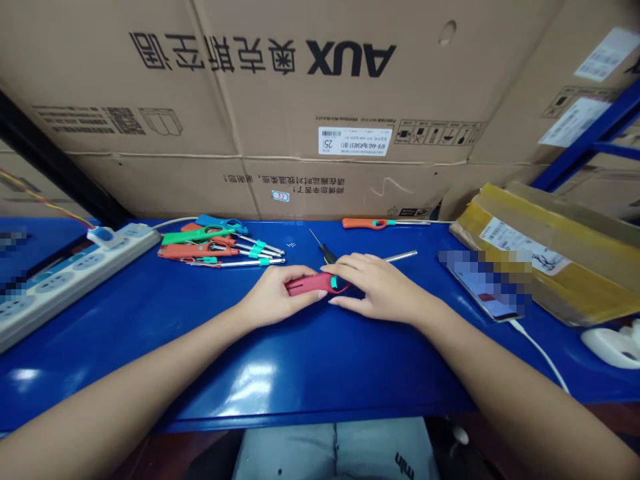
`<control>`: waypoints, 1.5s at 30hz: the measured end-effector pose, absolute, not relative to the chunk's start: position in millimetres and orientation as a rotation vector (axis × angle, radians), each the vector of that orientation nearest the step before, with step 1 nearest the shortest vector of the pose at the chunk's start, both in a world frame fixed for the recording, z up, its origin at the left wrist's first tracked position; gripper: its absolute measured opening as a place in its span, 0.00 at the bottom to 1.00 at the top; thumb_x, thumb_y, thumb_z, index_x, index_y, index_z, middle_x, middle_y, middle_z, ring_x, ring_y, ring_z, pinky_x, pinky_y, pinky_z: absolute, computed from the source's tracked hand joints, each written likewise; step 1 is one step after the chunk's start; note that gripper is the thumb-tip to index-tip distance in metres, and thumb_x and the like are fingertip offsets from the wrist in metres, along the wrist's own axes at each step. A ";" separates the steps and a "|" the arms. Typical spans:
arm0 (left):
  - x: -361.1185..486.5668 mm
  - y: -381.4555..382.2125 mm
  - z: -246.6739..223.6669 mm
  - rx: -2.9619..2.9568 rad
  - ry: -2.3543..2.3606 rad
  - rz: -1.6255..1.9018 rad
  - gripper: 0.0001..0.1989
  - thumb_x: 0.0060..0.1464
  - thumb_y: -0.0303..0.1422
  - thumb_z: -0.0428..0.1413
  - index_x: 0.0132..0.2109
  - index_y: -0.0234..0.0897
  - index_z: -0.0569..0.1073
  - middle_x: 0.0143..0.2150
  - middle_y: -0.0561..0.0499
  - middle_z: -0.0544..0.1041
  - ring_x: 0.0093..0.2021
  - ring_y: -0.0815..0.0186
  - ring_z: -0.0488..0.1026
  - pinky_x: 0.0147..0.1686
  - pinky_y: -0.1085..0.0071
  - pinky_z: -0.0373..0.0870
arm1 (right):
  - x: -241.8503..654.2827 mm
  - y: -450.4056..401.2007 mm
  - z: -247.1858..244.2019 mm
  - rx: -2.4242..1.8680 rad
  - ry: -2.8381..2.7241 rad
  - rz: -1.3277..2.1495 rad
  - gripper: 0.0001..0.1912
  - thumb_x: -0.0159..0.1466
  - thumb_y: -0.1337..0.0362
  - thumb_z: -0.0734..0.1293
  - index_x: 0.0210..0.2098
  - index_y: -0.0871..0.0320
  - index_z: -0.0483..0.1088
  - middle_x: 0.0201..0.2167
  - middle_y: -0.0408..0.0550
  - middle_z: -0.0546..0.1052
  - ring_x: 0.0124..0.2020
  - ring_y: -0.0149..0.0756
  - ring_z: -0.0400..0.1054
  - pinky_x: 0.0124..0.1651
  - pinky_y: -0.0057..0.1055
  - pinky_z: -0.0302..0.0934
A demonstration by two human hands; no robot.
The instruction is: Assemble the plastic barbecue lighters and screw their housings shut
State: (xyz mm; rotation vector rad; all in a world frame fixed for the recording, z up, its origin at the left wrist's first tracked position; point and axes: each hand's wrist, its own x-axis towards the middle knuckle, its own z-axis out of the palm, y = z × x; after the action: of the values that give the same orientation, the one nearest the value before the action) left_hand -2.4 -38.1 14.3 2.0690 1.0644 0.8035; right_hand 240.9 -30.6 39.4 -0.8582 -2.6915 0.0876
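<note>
Head view: red lighter [303,285] at the centre of the frame, its handle pinched between thumb and fingers of the left hand [277,293]; right hand [376,288] arched over the front end, pinch or mere cover impossible to tell. Just above, dark-handled screwdriver [329,255]; left of centre, pile of lighters [197,251].

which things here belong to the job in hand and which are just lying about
Likely part of the job:
- red lighter, held in the left hand, with the right hand over its metal-tube end
- screwdriver just beyond the hands
- pile of lighters
- separate orange lighter

Probably just lying about:
- phone
- taped parcel
- power strip
</note>
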 end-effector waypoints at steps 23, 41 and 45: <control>-42.0 -12.0 38.0 2.627 1.428 0.488 0.13 0.62 0.37 0.53 0.46 0.39 0.80 0.38 0.49 0.82 0.36 0.61 0.78 0.35 0.69 0.68 | 306.6 56.8 0.0 -1.627 -2.341 -0.270 0.23 0.72 0.58 0.58 0.60 0.59 0.72 0.57 0.63 0.75 0.57 0.59 0.66 0.53 0.52 0.60; -66.9 -16.5 67.5 2.823 1.527 0.361 0.15 0.59 0.33 0.50 0.48 0.38 0.78 0.45 0.46 0.81 0.44 0.57 0.78 0.44 0.65 0.71 | 307.2 38.0 9.2 -1.750 -2.328 -0.003 0.33 0.69 0.47 0.59 0.69 0.56 0.63 0.66 0.63 0.65 0.66 0.62 0.59 0.63 0.56 0.60; -102.0 -11.7 82.5 2.863 1.605 0.138 0.20 0.55 0.33 0.51 0.53 0.37 0.75 0.51 0.44 0.79 0.53 0.52 0.75 0.53 0.61 0.71 | 302.7 33.0 4.1 -1.862 -2.444 0.137 0.42 0.69 0.40 0.54 0.74 0.57 0.51 0.74 0.62 0.52 0.74 0.62 0.47 0.71 0.54 0.51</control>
State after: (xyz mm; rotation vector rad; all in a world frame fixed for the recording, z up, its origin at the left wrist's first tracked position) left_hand -102.0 -11.7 82.5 2.8627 1.6051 0.1383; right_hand 302.7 33.0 4.1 -1.8621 -2.4445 0.1372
